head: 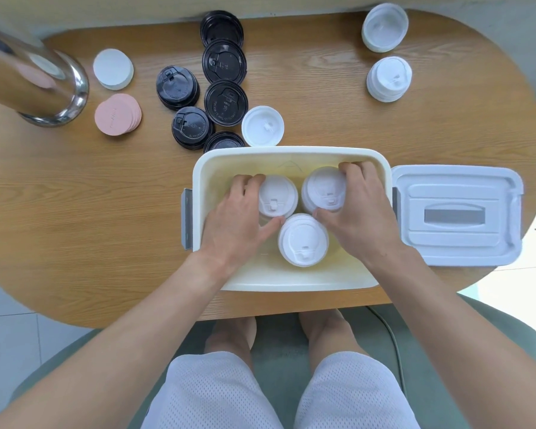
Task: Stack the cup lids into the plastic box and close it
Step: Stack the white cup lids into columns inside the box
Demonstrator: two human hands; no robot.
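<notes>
The cream plastic box (198, 171) stands open at the table's near middle. Three stacks of white cup lids are inside it. My left hand (235, 221) grips the left stack (277, 196), fingers over its far side and thumb at its near side. My right hand (358, 209) grips the right stack (324, 188) the same way. A third stack (304, 239) stands free in front of them. The box's white cover (455, 215) lies flat on the table to the right of the box.
Behind the box lie several black lid stacks (226, 102) and one white lid stack (263, 126). Two more white stacks (389, 77) sit at the far right. White (113, 69) and pink (117, 114) flat discs and a shiny metal cylinder (41, 78) are at the left.
</notes>
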